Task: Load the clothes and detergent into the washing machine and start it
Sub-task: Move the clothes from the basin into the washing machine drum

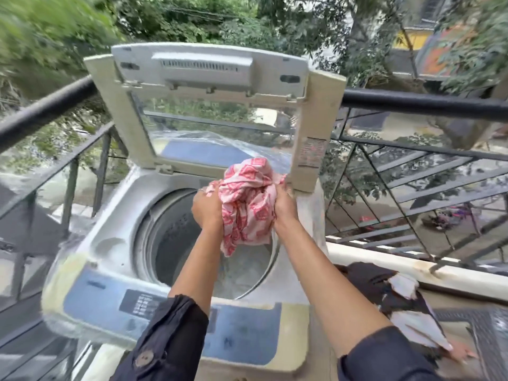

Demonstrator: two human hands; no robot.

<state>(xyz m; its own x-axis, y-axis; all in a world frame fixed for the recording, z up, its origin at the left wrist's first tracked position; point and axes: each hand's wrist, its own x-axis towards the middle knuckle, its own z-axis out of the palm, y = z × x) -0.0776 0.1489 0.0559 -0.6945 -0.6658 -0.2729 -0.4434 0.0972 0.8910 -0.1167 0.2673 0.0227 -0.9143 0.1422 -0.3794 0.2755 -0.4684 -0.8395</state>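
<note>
head | step, as judged: loading clothes | left hand [207, 207] and right hand [284, 206] both clutch the bunched pink cloth [247, 199] over the open drum [170, 243], near its 2 o'clock rim | lid [209, 105] raised at 12 | next likely needs: lower, release; dark garment [384, 287] waits at 4 o'clock

Bunched pink-and-red patterned cloth [247, 204] hangs above the drum [176, 243] of the top-loading washing machine [110, 243] (lid [211, 72] upright).

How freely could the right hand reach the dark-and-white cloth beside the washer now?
Probably yes, once freed. The right hand grips the pink patterned cloth over the drum together with the left hand, so it is busy. Nothing lies on the dark-and-white cloth, which sits uncovered beside the right forearm.
</note>
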